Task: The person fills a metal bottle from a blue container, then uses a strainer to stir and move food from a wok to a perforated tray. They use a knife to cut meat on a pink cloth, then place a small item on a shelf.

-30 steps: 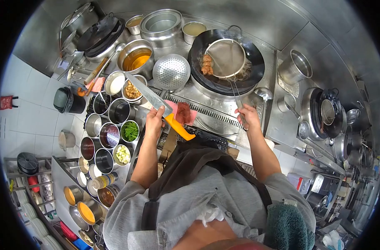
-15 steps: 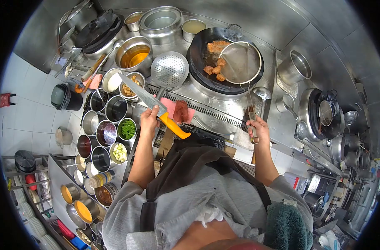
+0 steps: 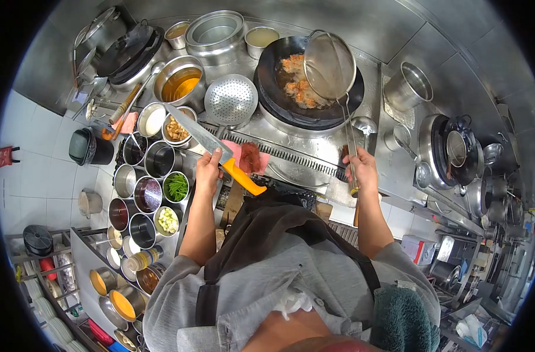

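Note:
My left hand (image 3: 208,171) is closed on a large knife (image 3: 244,178) with an orange handle, gripping it where blade meets handle. Its blade points up and left over the rim of a pot of brown pieces (image 3: 177,129). In my right hand (image 3: 362,168) is the long handle of a round wire-mesh strainer (image 3: 330,64). The strainer's mesh is raised over the right side of a black wok (image 3: 267,88), tilted. Browned fried pieces (image 3: 302,94) sit in bubbling oil in the wok. A pink cloth (image 3: 233,151) and a dark red cloth (image 3: 251,158) lie beyond the knife handle.
A perforated ladle (image 3: 231,100) rests left of the wok, near a pot of amber liquid (image 3: 180,87). Several metal pots, including one of green vegetables (image 3: 176,186), crowd the left side. A ladle (image 3: 364,125) lies right of the wok; a second wok (image 3: 464,155) stands farther right.
The strainer has lifted and moved up from over the wok, its mesh now tilted. More fried pieces show in the oil. My left hand still holds the knife in nearly the same place.

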Available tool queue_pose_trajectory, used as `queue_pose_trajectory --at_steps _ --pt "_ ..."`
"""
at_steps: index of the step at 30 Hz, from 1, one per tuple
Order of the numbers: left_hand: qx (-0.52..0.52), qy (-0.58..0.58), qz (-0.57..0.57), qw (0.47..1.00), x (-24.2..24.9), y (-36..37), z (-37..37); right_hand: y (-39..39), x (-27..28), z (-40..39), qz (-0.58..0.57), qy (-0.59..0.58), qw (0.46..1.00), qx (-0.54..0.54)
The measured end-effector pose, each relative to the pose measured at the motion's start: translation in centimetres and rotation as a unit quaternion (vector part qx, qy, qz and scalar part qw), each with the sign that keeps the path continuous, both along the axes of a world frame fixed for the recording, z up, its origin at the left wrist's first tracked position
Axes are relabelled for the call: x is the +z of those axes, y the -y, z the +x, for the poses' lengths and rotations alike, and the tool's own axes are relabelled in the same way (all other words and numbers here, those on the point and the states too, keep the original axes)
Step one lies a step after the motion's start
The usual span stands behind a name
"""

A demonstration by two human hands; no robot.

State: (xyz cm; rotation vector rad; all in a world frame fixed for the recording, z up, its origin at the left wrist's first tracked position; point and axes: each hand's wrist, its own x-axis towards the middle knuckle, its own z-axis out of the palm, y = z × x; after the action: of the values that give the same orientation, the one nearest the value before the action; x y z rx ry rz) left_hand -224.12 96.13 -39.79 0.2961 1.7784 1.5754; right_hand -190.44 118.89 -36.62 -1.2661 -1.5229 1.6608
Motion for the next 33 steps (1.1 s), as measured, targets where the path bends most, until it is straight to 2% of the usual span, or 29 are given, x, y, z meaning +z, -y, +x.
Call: queue_pose_trajectory --at_steps 6,12,14,18,22,24,26,27,29,33 --pt "0.014 0.000 0.017 1.000 0.4 0.2 0.2 -0.9 1.7 -1.5 0.052 0.057 0.997 0.014" --pt "0.034 -0.003 0.015 0.999 0.5 1.5 -0.2 0.5 1.7 0.3 0.090 0.107 0.990 0.005" --pt "0.046 0.000 0.019 0.999 0.4 1.9 -0.3 0.9 0.7 0.7 0.109 0.167 0.980 -0.001" --pt "0.045 -0.003 0.018 0.999 1.0 1.7 -0.3 1.3 -0.8 -0.2 0.094 0.155 0.983 -0.016" --pt "0.031 -0.015 0.005 0.999 0.9 0.6 -0.2 -2.1 -2.4 -0.6 0.061 0.122 0.991 0.016" --pt "0.019 -0.012 -0.001 1.000 0.3 0.2 -0.4 -4.0 -1.7 -1.0 0.057 0.108 0.992 -0.008" --pt "0.010 -0.011 0.020 1.000 0.9 -0.3 0.1 -5.6 -0.6 -1.2 0.138 0.149 0.978 -0.040" --pt "0.012 -0.012 0.017 1.000 1.1 -0.4 0.3 -6.7 -0.5 -1.1 0.137 0.149 0.978 -0.044" --pt "0.013 -0.014 0.025 0.999 1.3 -0.4 0.5 -8.5 -0.5 -0.7 0.243 0.298 0.923 -0.023" --pt "0.021 -0.020 0.005 1.000 0.9 0.4 0.3 -9.1 -2.2 -0.5 0.172 0.278 0.945 -0.021"
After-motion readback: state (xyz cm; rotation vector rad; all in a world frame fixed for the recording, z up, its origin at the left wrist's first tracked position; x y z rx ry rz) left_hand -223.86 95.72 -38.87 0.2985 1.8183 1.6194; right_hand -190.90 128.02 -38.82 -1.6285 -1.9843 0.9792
